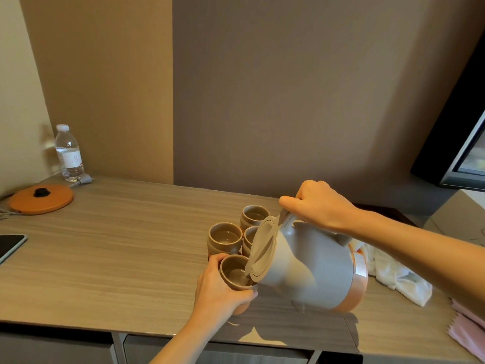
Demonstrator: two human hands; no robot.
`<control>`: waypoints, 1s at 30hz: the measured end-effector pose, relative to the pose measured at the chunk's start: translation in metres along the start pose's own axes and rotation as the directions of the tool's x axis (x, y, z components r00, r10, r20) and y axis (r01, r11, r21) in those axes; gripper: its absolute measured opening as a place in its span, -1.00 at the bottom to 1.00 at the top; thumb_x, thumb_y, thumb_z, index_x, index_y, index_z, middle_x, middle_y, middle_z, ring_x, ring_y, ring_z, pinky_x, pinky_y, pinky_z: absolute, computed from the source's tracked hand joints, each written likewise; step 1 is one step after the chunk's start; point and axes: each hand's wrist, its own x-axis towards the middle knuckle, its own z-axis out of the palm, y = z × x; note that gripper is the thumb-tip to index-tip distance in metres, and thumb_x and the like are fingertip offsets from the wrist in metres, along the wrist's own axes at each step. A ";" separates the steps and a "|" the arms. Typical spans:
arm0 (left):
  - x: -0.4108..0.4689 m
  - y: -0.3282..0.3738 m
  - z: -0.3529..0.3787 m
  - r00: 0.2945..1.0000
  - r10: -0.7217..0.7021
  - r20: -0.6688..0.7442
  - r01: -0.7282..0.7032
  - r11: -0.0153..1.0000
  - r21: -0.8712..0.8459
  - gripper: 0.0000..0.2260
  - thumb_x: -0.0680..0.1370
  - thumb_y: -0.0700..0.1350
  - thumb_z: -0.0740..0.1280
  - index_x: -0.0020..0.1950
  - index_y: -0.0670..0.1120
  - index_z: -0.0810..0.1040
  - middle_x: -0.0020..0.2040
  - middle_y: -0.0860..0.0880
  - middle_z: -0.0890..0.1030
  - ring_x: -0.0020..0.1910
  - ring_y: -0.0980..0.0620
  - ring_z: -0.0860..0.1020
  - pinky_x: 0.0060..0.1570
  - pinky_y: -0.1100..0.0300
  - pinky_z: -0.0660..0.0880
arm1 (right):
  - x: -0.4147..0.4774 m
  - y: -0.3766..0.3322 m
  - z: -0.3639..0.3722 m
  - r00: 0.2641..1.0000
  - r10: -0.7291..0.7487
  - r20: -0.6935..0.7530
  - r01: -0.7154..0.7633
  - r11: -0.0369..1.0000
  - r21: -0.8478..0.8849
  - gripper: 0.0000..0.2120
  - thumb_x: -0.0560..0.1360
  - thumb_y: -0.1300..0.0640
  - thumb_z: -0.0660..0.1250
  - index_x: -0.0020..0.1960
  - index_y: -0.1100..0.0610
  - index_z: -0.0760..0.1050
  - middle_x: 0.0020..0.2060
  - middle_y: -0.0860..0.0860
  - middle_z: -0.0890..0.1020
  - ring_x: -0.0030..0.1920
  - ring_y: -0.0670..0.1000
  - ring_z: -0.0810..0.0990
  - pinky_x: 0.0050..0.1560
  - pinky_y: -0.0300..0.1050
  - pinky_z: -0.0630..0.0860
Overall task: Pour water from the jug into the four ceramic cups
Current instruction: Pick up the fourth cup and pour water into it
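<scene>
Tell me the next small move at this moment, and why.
Probably tip the jug a little further over the nearest cup. The right hand grips its handle, the jug is tilted with its spout at that cup's rim, and the left hand holds the cup steady. I cannot tell how full it is, so a slow tilt seems safest.

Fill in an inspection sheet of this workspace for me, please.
Surface: wood-grain table, with the cups standing near its front edge.
Job's things: grey jug tilted, spout over the held cup; three other cups clustered behind it; fill levels cannot be told.
Clutter: water bottle, orange disc and dark flat device at left; white cloth and pink item at right.
Hands: left hand grips the held cup; right hand grips the jug's handle.
Cables: grey plug lies beside the bottle; its cord leads towards the disc.
Surroundings: tan and grey wall panels; dark framed screen at upper right.
</scene>
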 end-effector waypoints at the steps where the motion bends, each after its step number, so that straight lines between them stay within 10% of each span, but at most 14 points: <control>1: 0.000 0.000 0.000 1.000 0.000 0.000 0.000 1.000 0.000 -0.32 0.05 0.03 0.67 0.06 0.17 0.41 -0.02 0.19 0.60 0.03 0.21 0.53 -0.01 0.23 0.52 | -0.001 -0.001 -0.001 1.000 0.002 -0.008 -0.003 1.000 -0.015 -0.51 0.48 -0.06 0.23 -0.52 0.08 0.14 -0.58 -0.02 0.17 -0.50 -0.02 0.12 -0.47 -0.14 0.12; 30: 0.001 -0.001 0.009 0.999 -0.025 0.034 0.025 1.000 0.011 -0.32 0.06 0.03 0.67 0.04 0.22 0.37 0.00 0.23 0.55 0.04 0.20 0.51 -0.04 0.28 0.49 | -0.004 0.002 -0.004 1.000 -0.010 0.001 0.010 1.000 -0.021 -0.51 0.48 -0.08 0.22 -0.52 0.11 0.18 -0.59 -0.01 0.21 -0.52 -0.03 0.15 -0.47 -0.13 0.16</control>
